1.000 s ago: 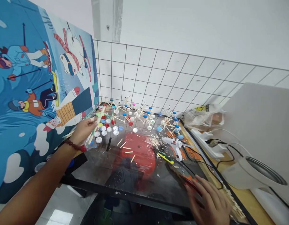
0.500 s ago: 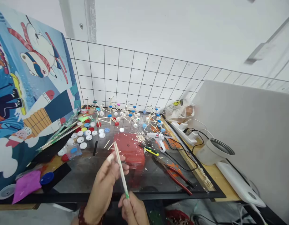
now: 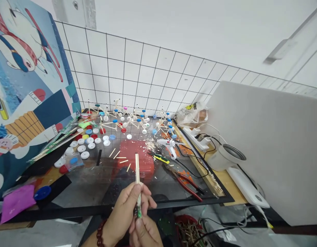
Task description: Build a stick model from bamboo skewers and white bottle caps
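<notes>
A pair of pale wooden chopsticks [image 3: 137,168] stands nearly upright in front of me, tips pointing away. My left hand [image 3: 126,207], with a dark red bead bracelet at the wrist, is closed round their middle, thumb on top. Lower down, my right hand [image 3: 145,233] pinches the near end, where a green and clear wrapper [image 3: 139,212] shows. Beyond the tips lies a red block-like shape [image 3: 144,168] on or under the glossy dark tabletop, and several short cut sticks [image 3: 121,157] are scattered to its left.
Small stick models with bottle caps [image 3: 139,120] line the back. Loose caps [image 3: 81,148] lie at left. To the right are a glue gun [image 3: 170,145], a yellow cutter [image 3: 161,158], red-handled pliers [image 3: 188,183] and cables. A bin of scraps [image 3: 190,231] stands below the table edge.
My left hand has slid down the chopsticks and closed round them near my right hand. The chopsticks have turned more upright. The view has shifted slightly.
</notes>
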The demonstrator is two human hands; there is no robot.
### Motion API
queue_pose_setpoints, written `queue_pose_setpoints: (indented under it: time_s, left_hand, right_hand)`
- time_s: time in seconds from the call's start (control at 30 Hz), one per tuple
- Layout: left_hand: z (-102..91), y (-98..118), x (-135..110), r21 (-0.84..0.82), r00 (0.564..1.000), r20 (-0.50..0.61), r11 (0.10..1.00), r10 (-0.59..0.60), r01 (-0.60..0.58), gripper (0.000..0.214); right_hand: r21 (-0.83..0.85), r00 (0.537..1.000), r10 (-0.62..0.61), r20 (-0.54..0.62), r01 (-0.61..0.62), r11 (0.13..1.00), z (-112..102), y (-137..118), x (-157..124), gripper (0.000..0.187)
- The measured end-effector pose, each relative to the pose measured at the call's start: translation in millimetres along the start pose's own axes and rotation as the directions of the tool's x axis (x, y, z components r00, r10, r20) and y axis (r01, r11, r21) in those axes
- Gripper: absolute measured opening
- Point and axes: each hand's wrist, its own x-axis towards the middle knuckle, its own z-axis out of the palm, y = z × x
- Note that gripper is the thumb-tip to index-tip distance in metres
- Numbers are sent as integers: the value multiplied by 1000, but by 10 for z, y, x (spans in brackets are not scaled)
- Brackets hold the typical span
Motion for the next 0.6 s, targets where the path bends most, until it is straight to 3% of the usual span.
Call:
queue_pose_setpoints:
  time_s: [0.07, 0.2, 0.37, 0.43, 0.5, 0.6]
  left_hand:
    - [-39, 120, 27, -68, 1000, 13, 998, 7, -7, 38]
    - [-125, 397, 144, -216, 986, -61, 962, 157, -167, 45]
    - [-235, 587, 285, -183, 974, -166, 966, 154, -184, 20]
    - [-324, 724, 344, -231, 954, -220, 939, 205, -255, 16]
    - [-473, 956, 405, -289, 888, -350, 867, 298, -405, 16]
    - [-832, 1397, 429, -387, 723, -588, 658, 363, -646, 35]
  right_hand:
    - [-43, 1000, -10, 27, 11, 999, -44, -21, 26, 53]
    - [-115, 996, 11, 91, 0, 993, -103, -21, 42, 54]
    - [-213, 998, 9, 63, 4, 977, -75, -103, 16, 55]
    - [-319, 995, -23, 97, 53, 946, -67, -205, 14, 55]
    - [-460, 988, -99, 116, 142, 876, -82, -339, 29, 54]
    - [-612, 970, -224, 100, 237, 754, -172, -578, 132, 48]
